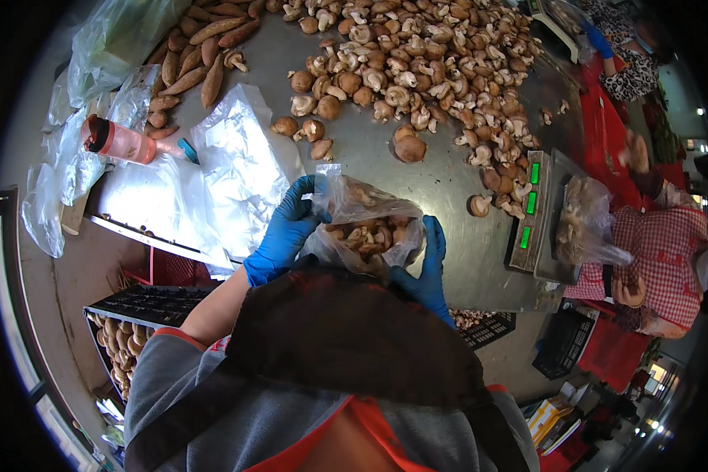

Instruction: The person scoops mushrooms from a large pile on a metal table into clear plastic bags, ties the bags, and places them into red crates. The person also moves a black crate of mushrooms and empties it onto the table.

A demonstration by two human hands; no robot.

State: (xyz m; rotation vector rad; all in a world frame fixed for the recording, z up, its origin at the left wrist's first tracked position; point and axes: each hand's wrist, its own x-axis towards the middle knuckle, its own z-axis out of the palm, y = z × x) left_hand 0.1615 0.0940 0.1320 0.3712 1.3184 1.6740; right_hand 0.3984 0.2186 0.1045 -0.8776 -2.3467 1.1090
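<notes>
Before me at the table's near edge is a clear plastic bag [369,203] with brown mushrooms [369,239] inside, its mouth spread wide. My left hand [289,227], in a blue glove, pinches the rim of the bag on its left side. On the right, my gloved right hand [428,268] lies along the bag's other side, thumb and fingers around its edge. The dark brim or apron cloth in front hides the lower part of the bag. Beyond it spreads a large heap of loose mushrooms [413,65] on the metal table [354,153].
A digital scale [528,206] with a filled bag [584,218] stands right. Flat plastic bags [242,159], a pink bottle [121,141] and sweet potatoes [212,76] lie left. Two people are at the right: one in a checked apron [661,253], another with a blue glove [597,40].
</notes>
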